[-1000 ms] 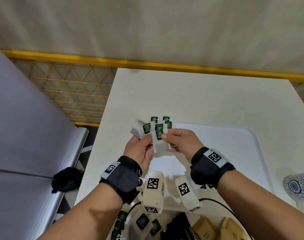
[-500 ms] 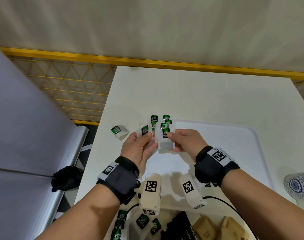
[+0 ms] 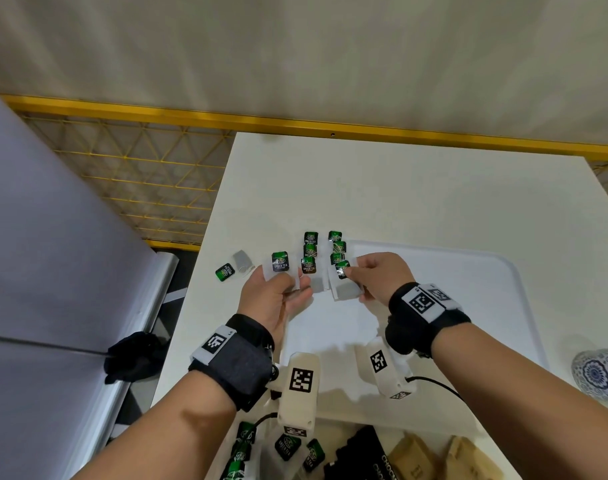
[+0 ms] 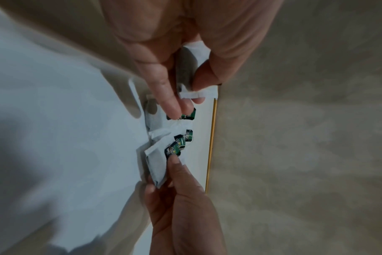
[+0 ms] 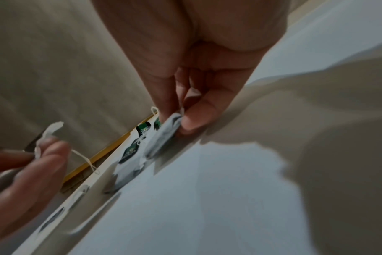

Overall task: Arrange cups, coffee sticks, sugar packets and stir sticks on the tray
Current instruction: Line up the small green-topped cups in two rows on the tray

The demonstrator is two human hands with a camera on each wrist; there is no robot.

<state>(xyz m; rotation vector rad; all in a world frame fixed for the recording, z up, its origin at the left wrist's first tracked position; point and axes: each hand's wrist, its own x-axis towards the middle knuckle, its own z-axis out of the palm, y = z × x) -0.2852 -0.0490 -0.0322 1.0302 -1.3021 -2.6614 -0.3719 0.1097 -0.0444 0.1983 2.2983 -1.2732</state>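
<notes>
A white tray (image 3: 451,289) lies on the white table. Several tea bags with green tags (image 3: 310,251) lie in rows at its far left corner. My left hand (image 3: 278,282) pinches a white tea bag (image 4: 194,69) whose green tag (image 3: 280,261) stands above the fingers. My right hand (image 3: 351,271) pinches another tea bag (image 3: 344,289) low over the tray, beside the rows; the right wrist view shows thumb and finger closed on that tea bag (image 5: 170,124). One loose tea bag (image 3: 242,259) lies on the table left of the tray.
A blue-patterned cup (image 3: 600,372) stands at the right edge. More green-tagged bags (image 3: 288,445), a black packet (image 3: 365,455) and brown packets (image 3: 413,459) lie at the near edge. A black glove (image 3: 133,355) sits left of the table, and a yellow mesh fence (image 3: 140,188) lies beyond.
One tea bag has dropped from my left hand's bundle onto the table at the left. My hands have drawn apart, each keeping one bag, and the right has sunk toward the tray.
</notes>
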